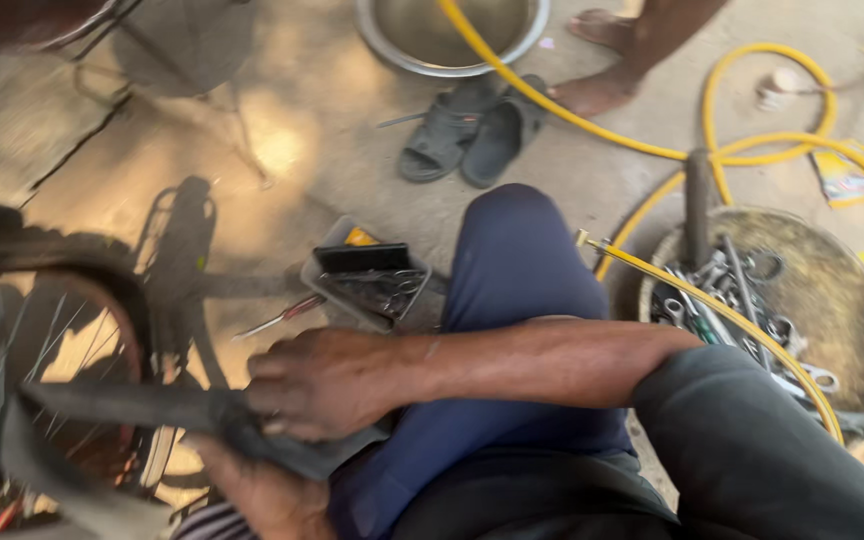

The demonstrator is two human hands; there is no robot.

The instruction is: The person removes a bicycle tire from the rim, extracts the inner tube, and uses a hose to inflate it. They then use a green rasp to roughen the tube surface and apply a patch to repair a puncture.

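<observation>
Right hand (324,385) grips black inner tube (132,405).

Daylight dapples the concrete floor (282,130) ahead of me with bright, washed-out patches among soft shadows; motion blur smears the whole view, worst at the left edge.

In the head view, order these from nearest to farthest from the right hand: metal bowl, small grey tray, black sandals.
From the right hand:
1. Small grey tray, just above the hand.
2. Black sandals, farther up, on the ground.
3. Metal bowl, at the top edge.
</observation>
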